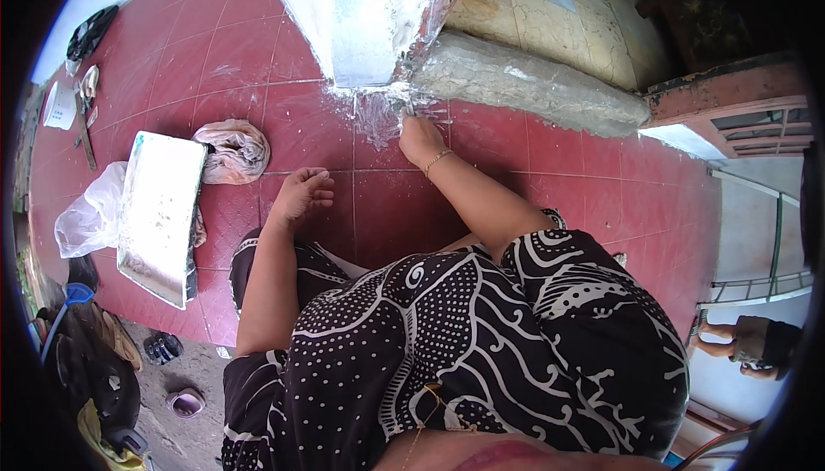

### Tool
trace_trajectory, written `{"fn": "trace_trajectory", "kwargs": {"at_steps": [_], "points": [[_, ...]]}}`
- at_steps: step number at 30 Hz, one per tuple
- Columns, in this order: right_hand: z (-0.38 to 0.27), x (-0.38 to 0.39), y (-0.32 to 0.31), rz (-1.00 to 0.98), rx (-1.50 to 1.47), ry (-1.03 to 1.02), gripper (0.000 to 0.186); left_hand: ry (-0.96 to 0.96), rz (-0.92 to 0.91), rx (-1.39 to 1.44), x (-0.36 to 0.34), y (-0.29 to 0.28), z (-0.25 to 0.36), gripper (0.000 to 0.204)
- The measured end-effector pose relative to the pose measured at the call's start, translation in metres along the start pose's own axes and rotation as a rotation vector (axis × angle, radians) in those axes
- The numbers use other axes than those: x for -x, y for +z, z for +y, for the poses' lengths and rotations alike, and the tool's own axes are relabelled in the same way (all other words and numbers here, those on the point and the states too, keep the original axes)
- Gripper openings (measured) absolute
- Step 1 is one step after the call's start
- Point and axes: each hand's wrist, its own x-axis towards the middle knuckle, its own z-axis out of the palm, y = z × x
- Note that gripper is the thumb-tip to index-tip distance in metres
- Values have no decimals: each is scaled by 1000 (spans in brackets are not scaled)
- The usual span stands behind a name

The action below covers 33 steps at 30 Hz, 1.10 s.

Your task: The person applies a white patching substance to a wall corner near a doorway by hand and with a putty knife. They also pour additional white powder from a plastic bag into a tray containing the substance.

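My right hand [421,141] reaches to the foot of a white-painted pillar [361,24], where white smears and crumbs lie on the red tiles. Its fingers are closed on a small pale thing [406,113], too blurred to name. A thin bracelet [437,162] circles that wrist. My left hand [302,198] hovers above the tiles over my lap, its fingers loosely bent and apart, with nothing seen in them. Left of it lie a bunched, stained cloth [234,151] and a long white tray [163,209] with a dirty rim.
A rough grey cement ledge [524,84] runs right from the pillar. Beyond the tray are a clear plastic bag [90,213], a white tub [59,106] and a long flat tool [86,140]. Footwear [185,402] lies on the lower ground. Another person [748,346] is at the far right.
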Motion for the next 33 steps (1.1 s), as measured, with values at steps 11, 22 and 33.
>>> {"fn": "trace_trajectory", "kwargs": {"at_steps": [11, 22, 33], "points": [[-27, -2, 20, 158, -163, 143, 31, -21, -16, -27, 0, 2, 2, 40], [7, 22, 2, 344, -84, -57, 43, 5, -5, 1, -5, -8, -2, 39], [-58, 85, -132, 523, -165, -259, 62, 31, 22, -15, -9, -3, -4, 39]]}}
